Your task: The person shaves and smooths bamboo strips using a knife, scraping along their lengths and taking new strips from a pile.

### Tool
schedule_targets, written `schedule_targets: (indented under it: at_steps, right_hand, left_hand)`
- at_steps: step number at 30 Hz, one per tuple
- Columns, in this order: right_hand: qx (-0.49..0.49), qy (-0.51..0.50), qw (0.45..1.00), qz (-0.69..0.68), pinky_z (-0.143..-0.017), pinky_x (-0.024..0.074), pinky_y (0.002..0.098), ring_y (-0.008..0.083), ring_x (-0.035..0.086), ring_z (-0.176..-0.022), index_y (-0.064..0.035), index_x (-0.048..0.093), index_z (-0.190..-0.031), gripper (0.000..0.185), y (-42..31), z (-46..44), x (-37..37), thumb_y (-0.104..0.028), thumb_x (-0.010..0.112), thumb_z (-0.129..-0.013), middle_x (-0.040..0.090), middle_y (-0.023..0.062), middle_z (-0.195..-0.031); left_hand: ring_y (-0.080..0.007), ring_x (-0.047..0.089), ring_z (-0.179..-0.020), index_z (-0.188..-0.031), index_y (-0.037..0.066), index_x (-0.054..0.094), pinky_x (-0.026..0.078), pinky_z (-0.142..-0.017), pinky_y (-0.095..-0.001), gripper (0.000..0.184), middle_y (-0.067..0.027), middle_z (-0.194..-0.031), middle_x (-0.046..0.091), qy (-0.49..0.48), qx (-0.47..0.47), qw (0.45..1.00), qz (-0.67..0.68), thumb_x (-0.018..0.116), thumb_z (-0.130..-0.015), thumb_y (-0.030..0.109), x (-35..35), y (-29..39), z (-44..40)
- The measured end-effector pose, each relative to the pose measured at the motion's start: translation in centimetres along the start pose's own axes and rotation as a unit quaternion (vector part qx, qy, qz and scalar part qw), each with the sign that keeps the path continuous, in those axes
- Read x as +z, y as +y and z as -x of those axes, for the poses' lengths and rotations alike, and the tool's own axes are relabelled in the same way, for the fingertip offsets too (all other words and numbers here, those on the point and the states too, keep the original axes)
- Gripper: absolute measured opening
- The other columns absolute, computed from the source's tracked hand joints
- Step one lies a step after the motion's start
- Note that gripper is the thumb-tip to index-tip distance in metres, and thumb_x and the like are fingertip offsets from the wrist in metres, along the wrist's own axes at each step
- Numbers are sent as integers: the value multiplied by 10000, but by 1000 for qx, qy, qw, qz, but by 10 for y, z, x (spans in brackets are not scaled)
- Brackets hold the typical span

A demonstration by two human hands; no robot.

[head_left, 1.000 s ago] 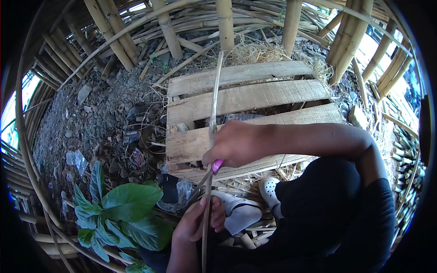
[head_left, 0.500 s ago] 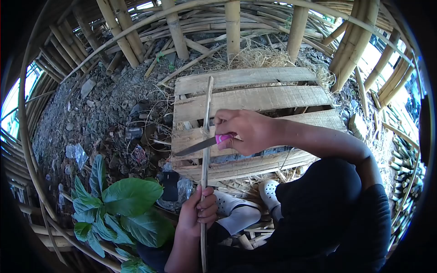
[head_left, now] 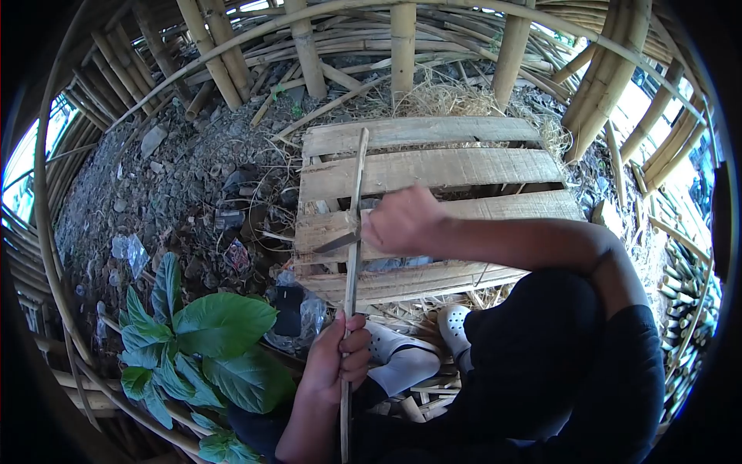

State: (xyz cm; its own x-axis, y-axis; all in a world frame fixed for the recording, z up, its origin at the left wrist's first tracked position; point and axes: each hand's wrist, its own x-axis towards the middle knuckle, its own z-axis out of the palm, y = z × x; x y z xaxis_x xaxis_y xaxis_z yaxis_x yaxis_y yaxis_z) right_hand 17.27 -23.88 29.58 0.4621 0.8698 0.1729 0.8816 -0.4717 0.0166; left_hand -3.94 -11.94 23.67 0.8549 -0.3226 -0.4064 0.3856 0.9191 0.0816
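Note:
My left hand [head_left: 338, 356] is closed around the lower part of a long, thin bamboo strip [head_left: 359, 174]. The strip runs away from me, its far end over a slatted wooden crate [head_left: 433, 168]. Above the crate, my right hand [head_left: 408, 223] is closed on a knife [head_left: 335, 243] and looks slightly blurred. The blade crosses the strip and its tip points left; the fingers hide the handle. I cannot tell exactly how the blade's edge meets the strip.
Bamboo posts [head_left: 402, 50] and a bamboo rail surround the spot. A leafy plant [head_left: 224, 325] grows at the lower left, near a dark phone-like object [head_left: 289, 311]. White clogs [head_left: 454, 329] are on my feet. Cut bamboo pieces [head_left: 688, 309] lie at the right; rubble covers the ground.
My right hand has turned over and moved slightly down, hiding the pink knife handle and leaving less blade showing. My left hand keeps its hold on the strip.

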Motion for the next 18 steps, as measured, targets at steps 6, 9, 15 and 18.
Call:
schedule_targets:
  at_steps: [6, 9, 15, 18]
  right_hand:
    - [4, -15, 1000, 18, -492, 506, 412, 296, 624, -503, -100, 624, -598, 451, -7, -4, 1, -371, 435, -903, 622, 95, -556]
    - [26, -50, 998, 40, -481, 501, 412, 284, 607, -467, -102, 614, -571, 423, -14, 0, -2, -336, 457, -886, 612, 91, -537]
    - [-11, 30, 999, 42, -466, 494, 412, 280, 587, -432, -104, 607, -550, 403, -9, 9, 2, -312, 486, -872, 576, 93, -484]
    - [-2, 2, 999, 36, -472, 495, 413, 282, 596, -449, -101, 609, -553, 402, -4, 0, 8, -323, 492, -867, 579, 100, -492]
  left_hand:
    - [-23, 200, -410, -898, 160, 430, 149, -320, -196, 280, 79, -614, 284, 49, 15, 996, -79, 339, -1030, 390, 17, -4, 8]
    - [-19, 209, -417, -908, 155, 435, 151, -330, -192, 273, 80, -613, 286, 79, 29, 989, -122, 339, -1031, 378, 23, -8, 8]
    - [-33, 215, -434, -923, 132, 427, 160, -356, -210, 306, 71, -624, 289, 95, 55, 984, -137, 341, -1027, 406, 15, 5, 16]
    - [-31, 210, -435, -925, 130, 428, 159, -356, -208, 303, 73, -626, 288, 69, 41, 991, -103, 346, -1027, 404, 10, 6, 12]
